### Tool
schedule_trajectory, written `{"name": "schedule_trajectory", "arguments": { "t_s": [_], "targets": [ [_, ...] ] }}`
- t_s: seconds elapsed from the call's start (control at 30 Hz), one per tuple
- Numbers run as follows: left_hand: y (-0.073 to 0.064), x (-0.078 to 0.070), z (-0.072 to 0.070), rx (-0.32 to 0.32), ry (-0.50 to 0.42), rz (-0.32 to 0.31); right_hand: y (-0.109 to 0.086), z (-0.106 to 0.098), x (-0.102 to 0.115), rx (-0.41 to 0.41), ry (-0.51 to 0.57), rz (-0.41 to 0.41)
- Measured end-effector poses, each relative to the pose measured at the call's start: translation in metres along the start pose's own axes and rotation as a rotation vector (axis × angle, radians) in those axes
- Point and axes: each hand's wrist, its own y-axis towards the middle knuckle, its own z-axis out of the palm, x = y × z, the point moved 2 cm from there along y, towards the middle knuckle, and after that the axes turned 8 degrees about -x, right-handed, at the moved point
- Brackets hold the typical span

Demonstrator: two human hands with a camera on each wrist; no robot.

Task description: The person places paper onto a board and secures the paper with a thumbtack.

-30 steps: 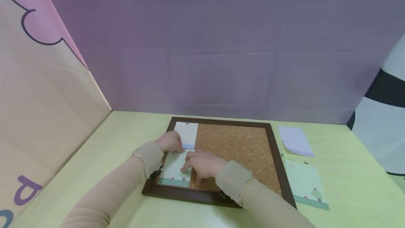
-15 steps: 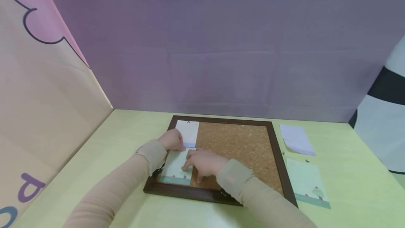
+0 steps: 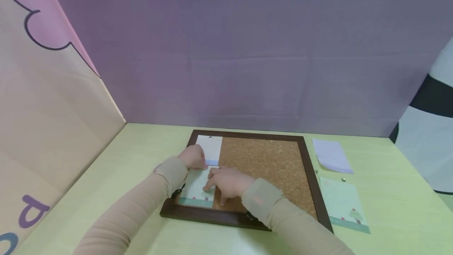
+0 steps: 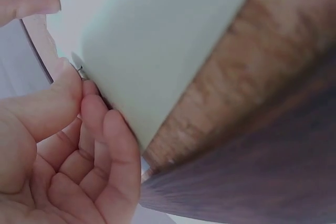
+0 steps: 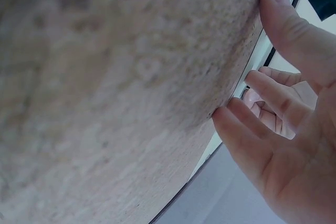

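At the bottom of the head view two beige sleeves (image 3: 124, 213) reach up past the near rail of the dark wooden frame (image 3: 212, 217). The right hand (image 3: 228, 182), below centre, has its fingers spread and grips nothing, its fingertips down around the right edge of the light green sheet (image 3: 194, 186). Up and left of it, the left hand (image 3: 192, 156) pinches at that sheet's top edge. Both hands and the sheet sit at the same places on the board as half a second ago; only the whole view has shifted slightly.

The left wrist view shows what the head view hides: a small metal pin (image 4: 81, 73) between thumb and fingertips. Whether its point is in the sheet, I cannot tell.

The sheet lies at the board's lower left, just below a white sheet (image 3: 212, 150) pinned at its top. A wide field of cork (image 3: 262, 160) runs from both to the right rail. Beyond it, at lower right, lies a second green sheet (image 3: 339, 200), with a lilac sheet (image 3: 332, 156) above. Only the head view takes in the purple backdrop (image 3: 226, 50) behind the table (image 3: 152, 139).
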Motion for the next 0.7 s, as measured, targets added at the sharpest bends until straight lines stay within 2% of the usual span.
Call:
{"name": "schedule_trajectory", "arguments": {
  "t_s": [0.17, 0.43, 0.57, 0.7],
  "targets": [
    [-0.0005, -0.003, 0.0, -0.009, 0.039, 0.013, 0.0001, 0.0004, 0.0001, -0.009, -0.004, 0.0],
    [-0.0021, 0.0009, 0.0018, 0.043, -0.028, 0.006, -0.0008, 0.001, 0.0011, 0.002, 0.006, 0.01],
    [0.0005, 0.0014, 0.0027, 0.068, -0.021, 0.008, -0.0012, 0.0006, 0.0011, 0.001, 0.008, 0.014],
    [0.0024, 0.0002, 0.0032, 0.066, -0.005, -0.008, -0.0015, -0.0008, 0.0014, -0.002, 0.002, 0.012]
  ]
}}
